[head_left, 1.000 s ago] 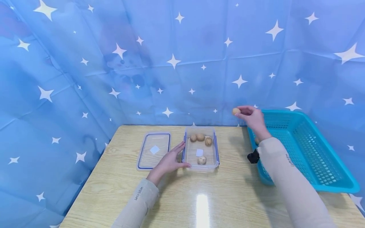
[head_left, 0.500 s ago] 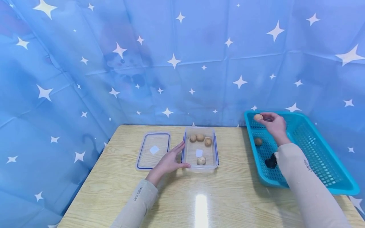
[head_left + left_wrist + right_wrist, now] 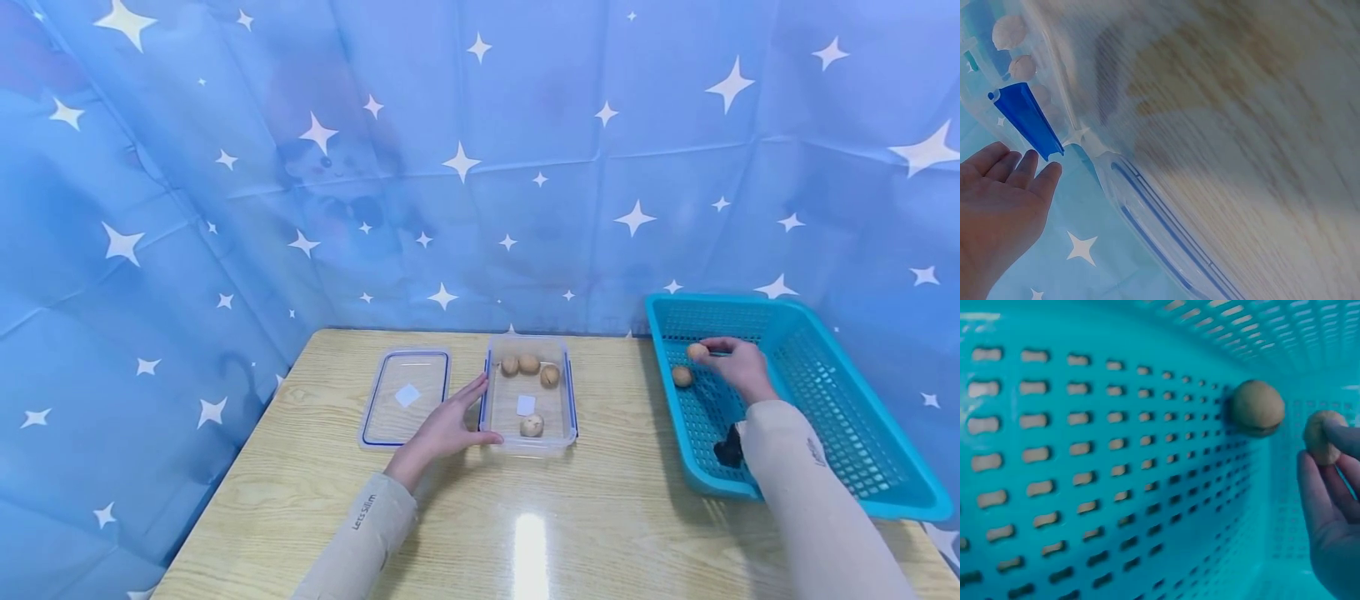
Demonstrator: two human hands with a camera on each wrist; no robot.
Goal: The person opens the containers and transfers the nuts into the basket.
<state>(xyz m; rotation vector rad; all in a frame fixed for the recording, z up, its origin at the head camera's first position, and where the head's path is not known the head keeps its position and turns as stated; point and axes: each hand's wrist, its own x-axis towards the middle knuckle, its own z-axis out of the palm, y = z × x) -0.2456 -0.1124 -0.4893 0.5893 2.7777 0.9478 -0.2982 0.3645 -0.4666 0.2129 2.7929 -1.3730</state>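
Being pinched in the grip of the right hand [image 3: 738, 367], one walnut [image 3: 697, 352] is held inside the basket [image 3: 847, 417] near another walnut [image 3: 682, 377]; the box [image 3: 558, 408] is touched by the outstretched left hand [image 3: 442, 429], presumably for steadiness.

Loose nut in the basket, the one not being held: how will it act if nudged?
The loose nut looks nearly round, so it would probably roll. Its shell looks hard, so a pinch likely won't squash it. The walls of the teal basket should probably keep it in.
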